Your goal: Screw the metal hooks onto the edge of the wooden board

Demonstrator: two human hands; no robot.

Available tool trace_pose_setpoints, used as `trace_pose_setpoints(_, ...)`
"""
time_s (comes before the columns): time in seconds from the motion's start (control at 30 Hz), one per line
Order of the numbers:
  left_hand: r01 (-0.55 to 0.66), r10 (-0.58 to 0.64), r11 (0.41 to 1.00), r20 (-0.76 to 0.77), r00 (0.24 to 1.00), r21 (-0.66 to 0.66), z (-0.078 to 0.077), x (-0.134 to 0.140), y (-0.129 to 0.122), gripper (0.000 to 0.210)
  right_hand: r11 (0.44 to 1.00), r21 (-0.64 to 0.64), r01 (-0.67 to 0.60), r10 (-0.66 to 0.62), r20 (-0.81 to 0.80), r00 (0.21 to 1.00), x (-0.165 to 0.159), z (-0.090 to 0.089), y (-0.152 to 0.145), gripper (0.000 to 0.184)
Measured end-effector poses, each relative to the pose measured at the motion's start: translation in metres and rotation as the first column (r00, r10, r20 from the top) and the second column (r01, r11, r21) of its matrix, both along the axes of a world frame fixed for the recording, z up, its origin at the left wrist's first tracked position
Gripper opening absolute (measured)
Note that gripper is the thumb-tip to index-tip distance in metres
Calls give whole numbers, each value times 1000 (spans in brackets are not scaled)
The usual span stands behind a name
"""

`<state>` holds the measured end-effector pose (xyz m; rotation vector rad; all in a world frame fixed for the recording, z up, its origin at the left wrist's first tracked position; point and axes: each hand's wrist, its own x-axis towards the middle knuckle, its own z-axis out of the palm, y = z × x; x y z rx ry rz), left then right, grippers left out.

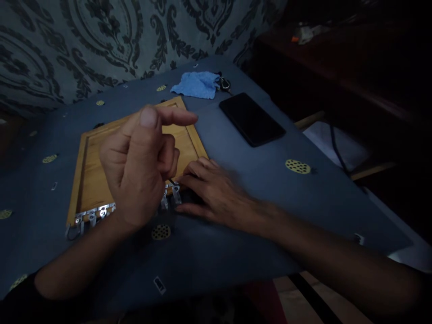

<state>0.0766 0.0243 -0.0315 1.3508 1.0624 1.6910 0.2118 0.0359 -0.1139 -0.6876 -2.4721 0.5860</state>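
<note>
The left hand [138,166] is hanging over the wooden panel [92,175], its index finger stretching toward the bench's right edge, its thumb standing up and the other fingers curling inward; whether they are gripping anything is impossible to tell. The right hand's [219,193] fingers are bending over the panel's near right corner, thumb and forefinger standing a little apart around the metal fittings [103,211], and a firm hold cannot be made out. These fittings are running along the panel's near edge, partly hidden behind the left hand and wrist. The panel itself is lying flat on the bench [256,180], well in from its right edge. Beyond it, a black phone [252,119] is lying near that edge, and a crumpled blue cloth [195,85] is resting toward the far right corner, a metal clasp [225,84] sitting just beside it.
</note>
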Motion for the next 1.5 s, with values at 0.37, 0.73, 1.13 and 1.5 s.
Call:
trace_pose_setpoints(0.37,164,-164,986,3,987,-21,7,-8,2,32,1000,20,11,-11,-7,1000,-1,-1,0,54)
trace_pose_setpoints(0.73,197,-199,979,27,980,57,16,-25,4,26,1000,24,6,-6,1,1000,0,1,0,51)
trace_pose_setpoints(1.13,137,-137,991,45,990,10,10,-20,5,38,1000,24,7,-7,10,1000,-1,2,-1,45)
trace_pose_setpoints(1.5,156,-154,987,56,987,-42,7,-18,3,37,999,39,7,-6,-3,1000,-1,1,0,49)
